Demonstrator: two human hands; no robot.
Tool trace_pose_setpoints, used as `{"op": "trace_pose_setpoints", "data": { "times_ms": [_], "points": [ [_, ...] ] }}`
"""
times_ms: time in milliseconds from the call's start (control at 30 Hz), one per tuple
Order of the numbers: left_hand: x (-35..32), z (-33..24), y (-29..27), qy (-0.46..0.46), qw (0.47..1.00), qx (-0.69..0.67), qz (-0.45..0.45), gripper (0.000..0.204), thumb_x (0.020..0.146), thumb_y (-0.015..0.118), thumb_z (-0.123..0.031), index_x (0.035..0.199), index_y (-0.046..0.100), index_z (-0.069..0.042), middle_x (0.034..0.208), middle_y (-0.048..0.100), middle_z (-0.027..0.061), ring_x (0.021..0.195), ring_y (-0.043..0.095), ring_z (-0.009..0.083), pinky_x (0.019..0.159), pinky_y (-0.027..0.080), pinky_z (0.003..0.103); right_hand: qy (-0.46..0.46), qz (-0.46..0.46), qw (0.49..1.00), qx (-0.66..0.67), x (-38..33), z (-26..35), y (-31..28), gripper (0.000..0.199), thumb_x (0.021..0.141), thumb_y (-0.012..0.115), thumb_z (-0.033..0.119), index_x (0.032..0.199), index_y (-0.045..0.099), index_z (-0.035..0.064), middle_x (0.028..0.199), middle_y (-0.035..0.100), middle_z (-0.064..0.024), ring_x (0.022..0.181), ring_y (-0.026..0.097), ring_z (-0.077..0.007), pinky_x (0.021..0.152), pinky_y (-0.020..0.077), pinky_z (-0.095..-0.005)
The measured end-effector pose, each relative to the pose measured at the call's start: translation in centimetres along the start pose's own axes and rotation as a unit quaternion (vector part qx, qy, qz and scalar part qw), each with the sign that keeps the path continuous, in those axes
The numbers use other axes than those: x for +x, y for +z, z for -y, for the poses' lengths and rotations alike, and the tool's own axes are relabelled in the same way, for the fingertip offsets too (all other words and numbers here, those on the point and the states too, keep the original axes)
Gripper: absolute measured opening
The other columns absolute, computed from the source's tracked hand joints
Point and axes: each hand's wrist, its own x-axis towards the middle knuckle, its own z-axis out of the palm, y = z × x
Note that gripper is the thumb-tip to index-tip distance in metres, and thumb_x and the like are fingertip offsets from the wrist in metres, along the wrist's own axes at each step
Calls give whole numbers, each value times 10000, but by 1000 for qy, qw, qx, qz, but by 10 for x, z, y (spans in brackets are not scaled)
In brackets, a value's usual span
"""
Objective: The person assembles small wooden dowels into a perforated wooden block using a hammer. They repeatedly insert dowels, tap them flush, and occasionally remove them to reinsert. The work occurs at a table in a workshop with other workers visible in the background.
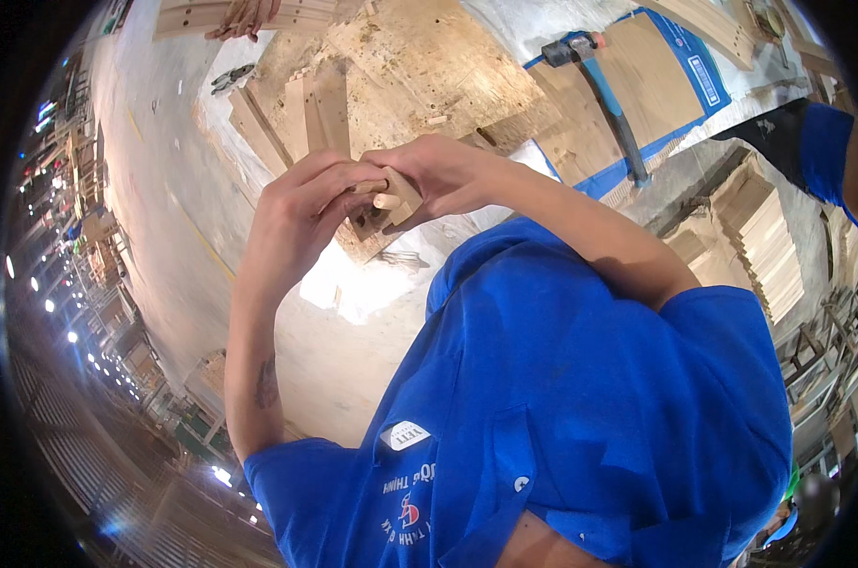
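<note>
My right hand is closed around a pale wooden block, whose end faces me. My left hand meets it from the other side, its fingers closed by a short round wooden dowel that sticks out at the block's end. How deep the dowel sits in the block I cannot tell. Just below my fingers is a wooden surface with dark holes. Beyond my left hand lie narrow wooden pieces, one against another, on a stained wooden board.
A hammer with a blue handle rests on a blue-edged cardboard sheet at the far right. Dark pliers lie far left. Another person's hand touches a wooden rail at the top. A co-worker's blue sleeve shows at right, near stacked wood.
</note>
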Motion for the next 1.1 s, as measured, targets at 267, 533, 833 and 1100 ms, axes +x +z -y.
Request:
{"op": "trace_pose_setpoints", "data": {
  "times_ms": [267,533,833,1100],
  "points": [
    [16,-9,-8,4,997,42,63,263,856,705,53,1088,743,-63,974,703,90,876,697,229,750,559,327,-1,-14,1000,-7,-2,-3,-2,522,774,862,238,1194,580,106,1051,712,-93,996,679,-326,837,535,-417],
    [15,-10,-8,-11,997,36,68,318,830,722,51,1122,727,-77,1011,701,99,868,701,264,712,577,358,22,3,999,-29,-2,4,-9,509,786,853,254,1206,592,135,1040,718,-97,983,684,-341,841,536,-426],
    [18,-33,-10,-8,987,138,78,329,862,686,66,1166,681,-59,1007,708,123,912,696,290,771,557,372,50,4,998,-48,2,4,-15,560,765,862,308,1231,596,147,1074,727,-104,1007,691,-339,860,536,-441],
    [21,-38,-20,85,951,277,110,340,815,675,42,1142,662,-49,969,700,93,870,675,265,743,526,383,-3,-21,999,-38,-2,2,-9,457,786,838,280,1156,611,136,994,729,-97,925,692,-335,791,529,-428]
  ]
}}
